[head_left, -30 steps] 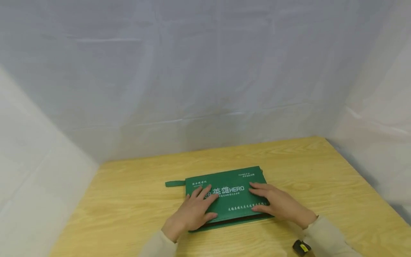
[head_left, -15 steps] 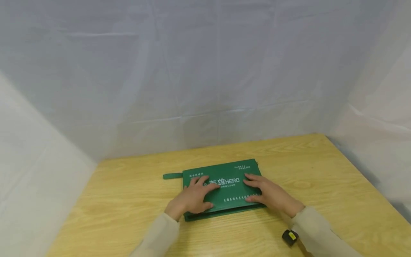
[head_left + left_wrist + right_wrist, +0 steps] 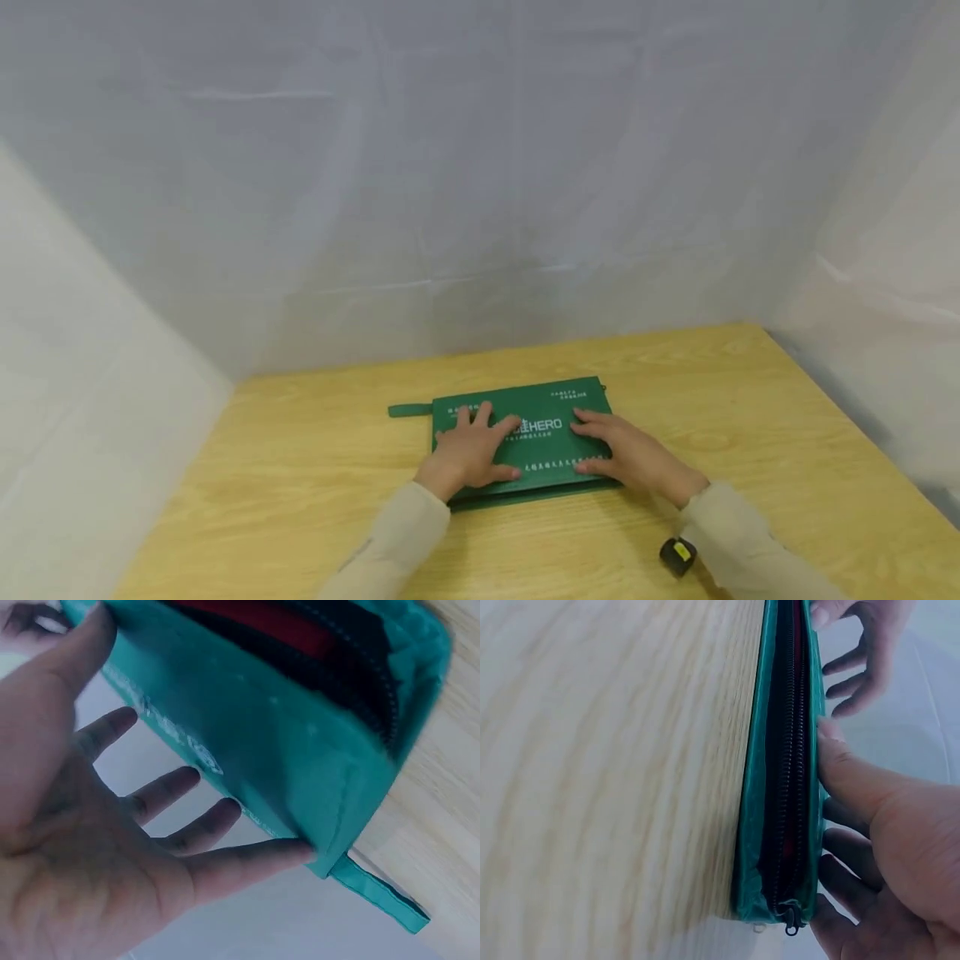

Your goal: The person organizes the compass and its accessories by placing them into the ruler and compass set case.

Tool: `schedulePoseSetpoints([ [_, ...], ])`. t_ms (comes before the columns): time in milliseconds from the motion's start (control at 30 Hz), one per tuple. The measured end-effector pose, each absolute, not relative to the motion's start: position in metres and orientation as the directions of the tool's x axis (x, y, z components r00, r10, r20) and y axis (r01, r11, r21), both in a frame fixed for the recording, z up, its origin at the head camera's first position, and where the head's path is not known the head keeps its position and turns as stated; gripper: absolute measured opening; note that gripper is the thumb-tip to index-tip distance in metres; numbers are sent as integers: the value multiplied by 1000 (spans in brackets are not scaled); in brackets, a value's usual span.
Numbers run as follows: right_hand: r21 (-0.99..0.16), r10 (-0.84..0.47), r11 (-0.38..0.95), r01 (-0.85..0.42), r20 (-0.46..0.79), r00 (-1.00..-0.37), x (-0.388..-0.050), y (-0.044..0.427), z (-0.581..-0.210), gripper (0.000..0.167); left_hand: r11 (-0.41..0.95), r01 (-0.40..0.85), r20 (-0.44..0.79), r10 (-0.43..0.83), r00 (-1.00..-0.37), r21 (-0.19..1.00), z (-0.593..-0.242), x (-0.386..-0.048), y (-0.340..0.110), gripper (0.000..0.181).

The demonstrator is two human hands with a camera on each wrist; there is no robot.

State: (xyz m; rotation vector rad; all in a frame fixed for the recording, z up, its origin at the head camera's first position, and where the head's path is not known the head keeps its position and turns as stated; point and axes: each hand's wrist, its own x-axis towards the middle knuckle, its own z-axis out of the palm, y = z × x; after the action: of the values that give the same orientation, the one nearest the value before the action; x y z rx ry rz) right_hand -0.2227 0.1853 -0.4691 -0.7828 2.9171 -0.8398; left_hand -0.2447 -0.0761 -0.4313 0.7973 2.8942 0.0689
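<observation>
A flat green zip case with white "HERO" lettering lies on the wooden table, its long near edge facing me. My left hand rests on the left part of its top with fingers spread, covering some of the print. On the right part lies my right hand, fingertips and thumb touching the cover. Along the near side the zip is undone, and something red shows inside in the left wrist view. The zip pull hangs at the right end. A green wrist strap sticks out at the left.
The wooden table stretches around the case on all sides. White sheeting hangs behind the table and at both sides. A small black device with a yellow label sits by the right sleeve.
The case has slid slightly away from me, with both hands on it. My left hand has shifted right across the cover and spread its fingers more.
</observation>
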Motion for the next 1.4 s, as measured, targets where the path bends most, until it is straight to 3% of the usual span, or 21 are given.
schedulePoseSetpoints([
  [133,-540,-491,697,-472,120,-863,-229,191,-472,64,857,515,-129,515,-848,36,-434,-246,-76,70],
  [233,-596,-491,649,-472,145,-859,-239,201,-473,55,855,511,-149,518,-842,86,-434,-247,-76,69],
  [400,-651,-377,614,-446,255,-890,-263,225,-471,36,858,498,-181,514,-839,129,-430,-250,-76,68],
  [567,-626,-314,698,-349,172,-934,-281,244,-474,39,862,492,-206,506,-837,118,-427,-249,-69,67],
  [867,-525,-347,769,-366,138,-928,-311,249,-476,28,874,479,-227,484,-845,81,-425,-246,-53,76],
  [1067,-521,-406,754,-400,109,-907,-310,263,-471,20,882,466,-246,469,-848,75,-425,-244,-43,80],
  [1400,-491,-356,780,-387,159,-921,-295,278,-471,18,871,486,-268,487,-831,75,-421,-245,-38,82],
])
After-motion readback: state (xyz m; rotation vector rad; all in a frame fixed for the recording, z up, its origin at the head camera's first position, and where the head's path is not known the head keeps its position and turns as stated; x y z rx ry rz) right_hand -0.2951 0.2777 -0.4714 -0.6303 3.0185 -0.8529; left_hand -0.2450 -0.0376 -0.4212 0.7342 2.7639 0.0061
